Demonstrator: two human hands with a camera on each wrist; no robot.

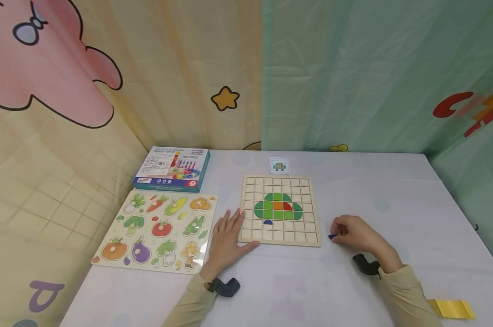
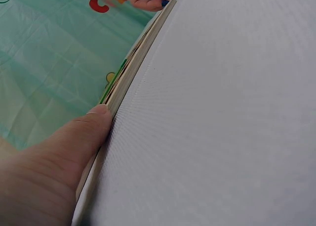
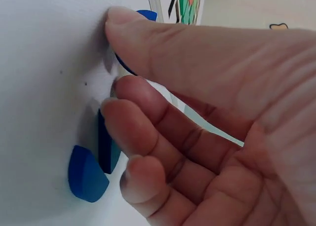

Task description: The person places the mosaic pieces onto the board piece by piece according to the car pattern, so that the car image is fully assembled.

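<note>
A wooden grid board carries a green, orange and red tile pattern, with one blue half-round tile below it. My left hand rests at its lower left corner, fingers spread along the left side. In the left wrist view the thumb touches the board's front edge. To the right of the board, my right hand has curled fingers low over the table and pinches a blue tile, mostly hidden behind the thumb. Two more blue tiles, one rounded and one partly covered, lie beside the fingers.
A small pattern card lies behind the board. On the left are a vegetable puzzle board and a toy box. A yellow piece lies near the right forearm. Curtains hang behind the table.
</note>
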